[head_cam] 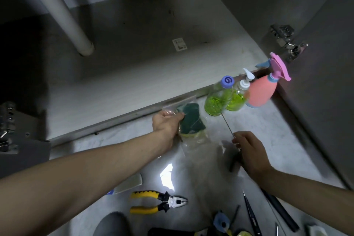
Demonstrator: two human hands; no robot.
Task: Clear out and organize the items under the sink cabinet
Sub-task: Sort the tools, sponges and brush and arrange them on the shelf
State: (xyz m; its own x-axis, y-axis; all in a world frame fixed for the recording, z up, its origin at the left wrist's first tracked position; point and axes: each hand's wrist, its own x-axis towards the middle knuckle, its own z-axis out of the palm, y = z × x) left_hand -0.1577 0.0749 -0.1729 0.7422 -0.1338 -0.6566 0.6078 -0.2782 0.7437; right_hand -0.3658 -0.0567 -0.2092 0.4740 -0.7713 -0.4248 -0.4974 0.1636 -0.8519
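Green sponge in a clear plastic bag (191, 120) sits gripped in the left hand (165, 123), lying flat just ahead of its fingers. A thin metal rod (227, 124) slants up from the right hand (249, 149) toward two green bottles (218, 99) and a pink sprayer (262, 90) standing beyond.

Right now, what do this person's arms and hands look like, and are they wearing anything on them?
Both forearms are bare right down to the wrists: no sleeves show. The left hand and the right hand wear no gloves, and I can make out no watch, ring or bracelet. The picture is a little blurred, so small details could be missed.
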